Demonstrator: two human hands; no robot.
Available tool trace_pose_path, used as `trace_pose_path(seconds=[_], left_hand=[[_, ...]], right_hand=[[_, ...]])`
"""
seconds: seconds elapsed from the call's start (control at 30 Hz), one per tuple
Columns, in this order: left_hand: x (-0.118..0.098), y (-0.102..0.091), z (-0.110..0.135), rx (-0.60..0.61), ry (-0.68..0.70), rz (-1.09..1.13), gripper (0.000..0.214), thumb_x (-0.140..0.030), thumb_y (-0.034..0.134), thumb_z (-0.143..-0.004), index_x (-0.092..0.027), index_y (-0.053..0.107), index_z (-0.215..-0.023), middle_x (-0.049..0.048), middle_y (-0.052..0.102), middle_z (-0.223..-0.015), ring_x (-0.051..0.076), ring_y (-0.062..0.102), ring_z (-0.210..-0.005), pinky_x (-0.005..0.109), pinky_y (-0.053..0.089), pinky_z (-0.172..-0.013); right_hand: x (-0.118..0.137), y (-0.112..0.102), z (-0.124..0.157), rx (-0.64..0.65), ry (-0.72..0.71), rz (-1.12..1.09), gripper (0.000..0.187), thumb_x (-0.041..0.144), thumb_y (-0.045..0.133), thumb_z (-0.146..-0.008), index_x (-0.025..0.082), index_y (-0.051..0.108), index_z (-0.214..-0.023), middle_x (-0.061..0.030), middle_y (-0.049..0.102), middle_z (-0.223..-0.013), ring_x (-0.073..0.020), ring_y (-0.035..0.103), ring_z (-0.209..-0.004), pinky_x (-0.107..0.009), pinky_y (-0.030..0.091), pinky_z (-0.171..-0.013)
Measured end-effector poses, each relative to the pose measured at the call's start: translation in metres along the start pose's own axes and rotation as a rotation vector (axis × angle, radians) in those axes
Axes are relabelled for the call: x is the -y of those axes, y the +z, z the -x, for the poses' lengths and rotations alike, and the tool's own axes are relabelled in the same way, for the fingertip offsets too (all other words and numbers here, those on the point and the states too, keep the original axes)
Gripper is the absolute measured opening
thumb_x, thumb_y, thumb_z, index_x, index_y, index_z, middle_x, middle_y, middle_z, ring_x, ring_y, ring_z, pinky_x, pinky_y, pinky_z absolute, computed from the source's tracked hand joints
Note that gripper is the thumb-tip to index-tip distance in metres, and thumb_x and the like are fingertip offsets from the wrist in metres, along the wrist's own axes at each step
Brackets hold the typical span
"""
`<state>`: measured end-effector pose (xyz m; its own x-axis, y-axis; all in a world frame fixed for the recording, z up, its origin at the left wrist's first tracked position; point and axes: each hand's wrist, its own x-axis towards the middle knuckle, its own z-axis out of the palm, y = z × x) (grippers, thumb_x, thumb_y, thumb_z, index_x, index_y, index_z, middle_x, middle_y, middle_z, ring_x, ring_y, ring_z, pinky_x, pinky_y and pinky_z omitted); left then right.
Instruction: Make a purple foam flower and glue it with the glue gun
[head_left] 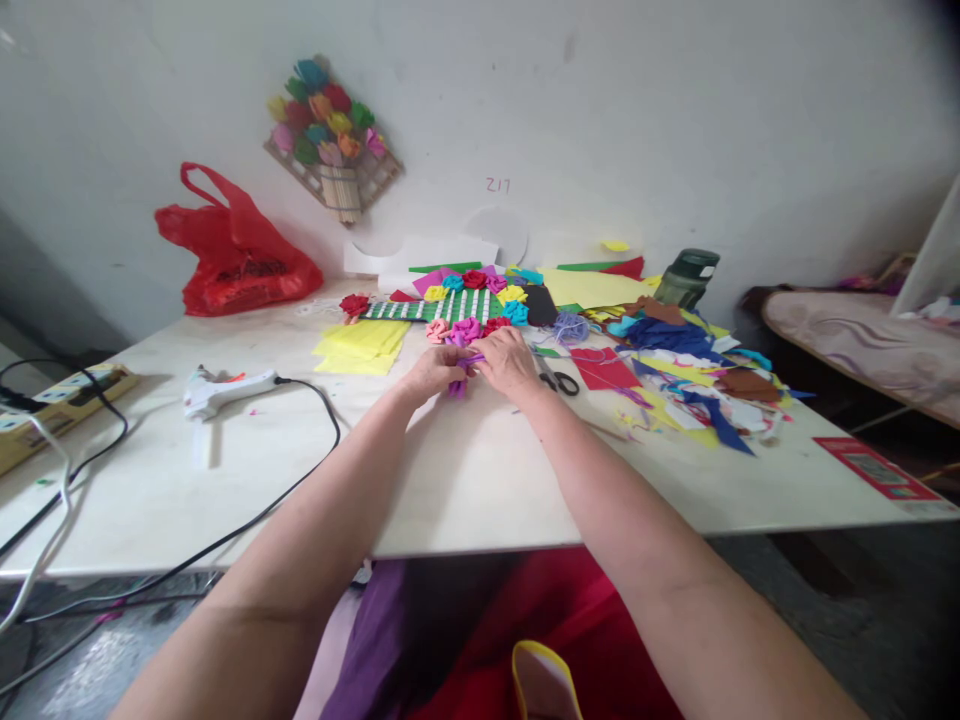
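Observation:
My left hand (433, 373) and my right hand (510, 364) meet at the middle of the pale table (465, 480). Both pinch a small purple foam strip (463, 372) between their fingers. Just beyond them lies a green and white woven foam mat (420, 310) with several coloured foam roses (480, 300) on and around it. Black-handled scissors (561, 381) lie just right of my right hand. A stack of yellow foam sheets (361, 346) sits left of the mat.
A white glue gun (225, 391) with a black cord lies at the left, by a power strip (64, 400). A red plastic bag (234, 250) stands at the back left. Foam scraps (690, 380) and a dark green bottle (686, 277) crowd the right. A finished flower piece (330, 135) hangs on the wall.

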<state>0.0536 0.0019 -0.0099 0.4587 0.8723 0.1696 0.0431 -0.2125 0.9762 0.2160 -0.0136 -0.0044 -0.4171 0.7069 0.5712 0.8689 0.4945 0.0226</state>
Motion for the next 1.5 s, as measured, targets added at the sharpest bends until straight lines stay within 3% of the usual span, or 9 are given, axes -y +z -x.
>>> trace_pose_path(seconds=[0.13, 0.23, 0.43, 0.63, 0.9, 1.0, 1.27, 1.5], left_hand=[[0.002, 0.001, -0.001, -0.059, 0.003, -0.016, 0.046, -0.006, 0.055, -0.057, -0.013, 0.049, -0.102, 0.0028, 0.065, -0.069, 0.015, 0.061, -0.066, 0.024, 0.045, -0.058], [0.005, 0.001, -0.001, -0.052, -0.010, -0.085, 0.049, -0.006, 0.053, -0.057, -0.016, 0.045, -0.105, 0.0003, 0.064, -0.068, 0.014, 0.061, -0.063, 0.023, 0.044, -0.056], [0.002, 0.004, -0.001, -0.056, 0.082, -0.409, 0.048, -0.008, 0.053, -0.056, -0.014, 0.053, -0.104, -0.0006, 0.060, -0.066, 0.014, 0.055, -0.059, 0.025, 0.042, -0.057], [0.002, 0.005, -0.002, -0.138, 0.198, -0.587, 0.031, -0.010, 0.054, -0.055, -0.013, 0.061, -0.085, 0.0034, 0.061, -0.072, 0.018, 0.056, -0.069, 0.028, 0.044, -0.067], [0.001, -0.006, 0.000, 0.069, 0.000, -0.494, 0.028, -0.009, 0.047, -0.057, -0.014, 0.055, -0.083, -0.0007, 0.061, -0.065, 0.012, 0.056, -0.056, 0.023, 0.045, -0.055], [-0.002, -0.006, 0.002, 0.094, -0.022, -0.433, 0.026, -0.008, 0.047, -0.057, -0.014, 0.054, -0.081, -0.0007, 0.060, -0.061, 0.011, 0.055, -0.051, 0.022, 0.044, -0.051], [0.002, -0.007, 0.001, -0.020, 0.088, -0.577, 0.034, -0.012, 0.048, -0.059, -0.014, 0.059, -0.091, -0.0021, 0.060, -0.060, 0.012, 0.055, -0.052, 0.022, 0.042, -0.053], [0.002, -0.002, 0.001, -0.098, 0.200, -0.739, 0.028, -0.014, 0.051, -0.059, -0.012, 0.063, -0.084, 0.0013, 0.061, -0.068, 0.014, 0.055, -0.063, 0.024, 0.043, -0.060]], right_hand=[[-0.001, 0.003, -0.001, 0.031, 0.042, 0.014, 0.021, 0.025, 0.049, -0.084, 0.015, 0.066, -0.092, -0.0097, 0.066, -0.090, -0.0236, 0.049, -0.094, -0.037, 0.030, -0.089], [0.002, 0.003, -0.001, 0.070, 0.046, 0.010, 0.021, 0.022, 0.049, -0.083, 0.016, 0.066, -0.095, -0.0081, 0.068, -0.091, -0.0219, 0.052, -0.091, -0.035, 0.030, -0.088], [0.010, -0.002, 0.001, 0.194, 0.041, 0.074, 0.024, 0.017, 0.043, -0.083, 0.016, 0.064, -0.095, -0.0092, 0.069, -0.090, -0.0207, 0.057, -0.085, -0.034, 0.032, -0.084], [0.017, -0.006, -0.001, 0.233, 0.013, 0.112, 0.024, 0.015, 0.044, -0.080, 0.015, 0.067, -0.085, -0.0113, 0.069, -0.086, -0.0214, 0.060, -0.082, -0.033, 0.034, -0.077], [0.012, -0.007, -0.001, 0.328, 0.099, -0.081, 0.031, 0.019, 0.043, -0.079, 0.020, 0.067, -0.099, -0.0068, 0.069, -0.095, -0.0197, 0.060, -0.086, -0.027, 0.036, -0.067], [0.010, -0.006, -0.001, 0.347, 0.107, -0.136, 0.031, 0.022, 0.043, -0.081, 0.021, 0.067, -0.101, -0.0060, 0.070, -0.095, -0.0187, 0.060, -0.085, -0.026, 0.037, -0.067], [0.009, -0.003, -0.002, 0.374, 0.098, -0.155, 0.032, 0.027, 0.039, -0.088, 0.018, 0.059, -0.110, -0.0084, 0.066, -0.104, -0.0189, 0.060, -0.089, -0.026, 0.038, -0.073], [0.010, -0.002, 0.000, 0.331, 0.059, -0.073, 0.028, 0.023, 0.036, -0.089, 0.018, 0.058, -0.106, -0.0090, 0.065, -0.105, -0.0199, 0.059, -0.093, -0.027, 0.038, -0.074]])
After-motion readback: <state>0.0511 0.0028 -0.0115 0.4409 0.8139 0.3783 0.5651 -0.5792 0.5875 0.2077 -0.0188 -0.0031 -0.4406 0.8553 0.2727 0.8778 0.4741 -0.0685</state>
